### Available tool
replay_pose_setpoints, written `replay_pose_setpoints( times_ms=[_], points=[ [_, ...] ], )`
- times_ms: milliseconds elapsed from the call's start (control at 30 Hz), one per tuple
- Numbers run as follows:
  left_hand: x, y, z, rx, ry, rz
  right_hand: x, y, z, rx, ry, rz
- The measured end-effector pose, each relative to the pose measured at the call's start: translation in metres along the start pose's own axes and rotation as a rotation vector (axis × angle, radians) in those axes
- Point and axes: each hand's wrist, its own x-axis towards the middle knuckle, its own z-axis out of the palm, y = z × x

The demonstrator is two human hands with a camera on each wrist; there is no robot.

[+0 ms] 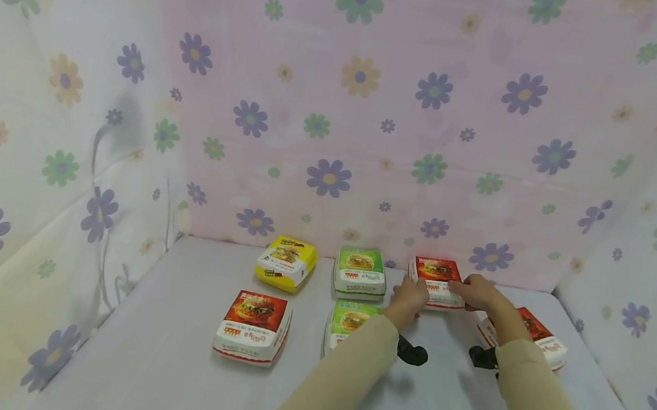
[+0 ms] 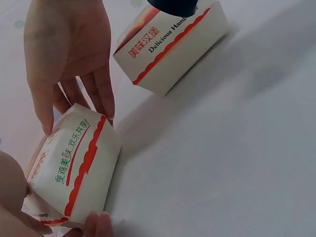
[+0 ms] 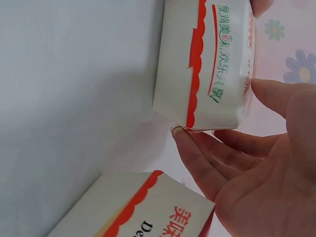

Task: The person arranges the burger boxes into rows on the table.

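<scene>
A red-and-white burger box (image 1: 438, 272) stands at the back right of the table, between both hands. My left hand (image 1: 409, 297) holds its left side; in the left wrist view that hand's fingertips (image 2: 102, 225) show at the box's lower edge. On the opposite side my right hand (image 1: 475, 293) holds the box, thumb on top and fingers against the side wall, as the right wrist view shows. Just right of the right forearm, partly covered by it, lies another red-and-white burger box (image 1: 547, 341), turned at an angle.
Farther left stand a green burger box (image 1: 360, 273), a yellow burger box (image 1: 286, 263) and a red burger box (image 1: 253, 328). A second green box (image 1: 344, 321) is partly hidden by the left forearm. Flowered cloth (image 1: 339, 123) walls the white table (image 1: 170, 364) at the back and sides.
</scene>
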Motion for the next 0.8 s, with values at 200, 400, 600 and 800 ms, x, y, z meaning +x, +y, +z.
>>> replay_pose_setpoints(
  times_ms=[200, 400, 600, 800],
  points=[
    [-0.001, 0.002, -0.001, -0.002, 0.012, -0.005, -0.001, -0.001, 0.003, -0.006, 0.044, -0.019],
    [-0.009, 0.007, 0.000, 0.017, 0.047, 0.009, -0.010, -0.003, 0.004, -0.060, 0.057, -0.050],
    [-0.019, 0.013, 0.001, 0.042, 0.041, 0.074, -0.017, -0.004, 0.002, -0.161, 0.049, -0.093],
    [-0.034, 0.016, -0.009, 0.077, 0.017, 0.154, -0.029, -0.007, -0.003, -0.254, 0.057, -0.102]
  ],
)
